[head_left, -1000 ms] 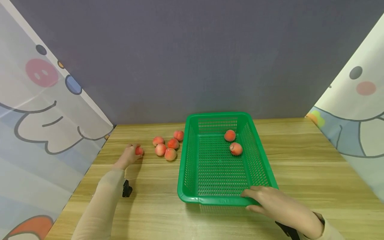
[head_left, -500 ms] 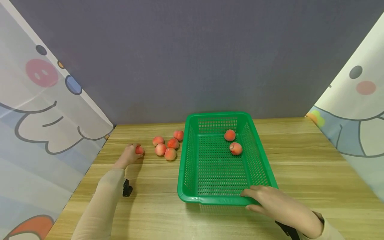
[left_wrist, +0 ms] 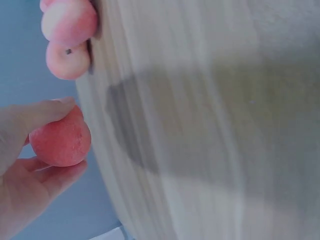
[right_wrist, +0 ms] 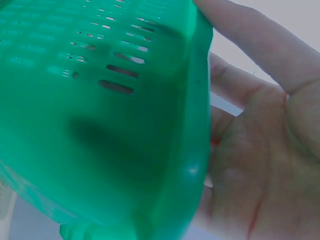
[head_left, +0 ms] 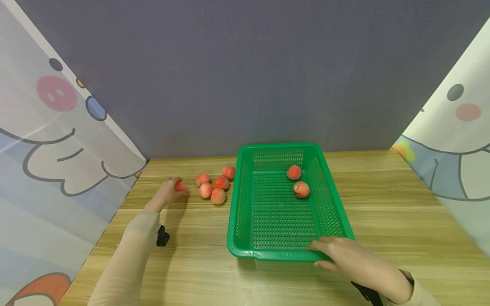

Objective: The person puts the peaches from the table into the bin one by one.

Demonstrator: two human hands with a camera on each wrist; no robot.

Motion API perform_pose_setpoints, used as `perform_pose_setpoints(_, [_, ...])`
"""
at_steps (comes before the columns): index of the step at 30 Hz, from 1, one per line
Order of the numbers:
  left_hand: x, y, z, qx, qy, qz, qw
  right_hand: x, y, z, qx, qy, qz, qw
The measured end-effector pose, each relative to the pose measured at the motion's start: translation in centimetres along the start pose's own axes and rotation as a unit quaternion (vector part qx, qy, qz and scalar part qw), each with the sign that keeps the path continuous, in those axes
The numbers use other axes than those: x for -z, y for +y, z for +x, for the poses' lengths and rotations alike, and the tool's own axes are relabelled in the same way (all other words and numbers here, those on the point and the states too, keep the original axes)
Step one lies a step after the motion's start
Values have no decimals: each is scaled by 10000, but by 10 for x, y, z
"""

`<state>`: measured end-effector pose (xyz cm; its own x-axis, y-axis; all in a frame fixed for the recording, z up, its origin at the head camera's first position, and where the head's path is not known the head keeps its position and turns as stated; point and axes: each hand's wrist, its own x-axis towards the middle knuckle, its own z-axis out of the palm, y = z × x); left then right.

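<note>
My left hand [head_left: 167,193] pinches a red peach [left_wrist: 61,139] between thumb and fingers, at the left of the table in the head view. In the left wrist view a shadow lies on the wood beside it. To its right sits a cluster of several peaches [head_left: 206,190]. My right hand [head_left: 346,258] grips the near right corner of a green plastic basket [head_left: 281,256], fingers over the rim and thumb below it on the outside. Inside the basket, toward its far right, lie two peaches, one [head_left: 293,172] behind the other [head_left: 301,189].
The wooden table [head_left: 386,204] runs back to a dark grey panel [head_left: 245,76]. Cartoon-printed sheets flank it on the left [head_left: 34,170] and on the right [head_left: 467,140]. The basket's left wall stands close by the peach cluster.
My left hand has moved slightly up and to the right, and the peach it holds has come along. My right hand and the basket have kept their place.
</note>
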<state>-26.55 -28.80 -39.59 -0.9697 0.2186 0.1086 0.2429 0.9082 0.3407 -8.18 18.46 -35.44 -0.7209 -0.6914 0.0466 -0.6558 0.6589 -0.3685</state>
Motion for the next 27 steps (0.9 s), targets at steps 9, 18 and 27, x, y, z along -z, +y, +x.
perform_pose_setpoints(9, [14,20,7,-174,-92,36,9998,0,0,1,13,-36,56,10000])
perform_pose_setpoints(18, [24,42,13,-326,-275,123,9990,0,1,1,49,-8,21,10000])
perform_pose_setpoints(27, [33,69,20,-762,-424,193,9960,0,1,1,61,-9,40,10000])
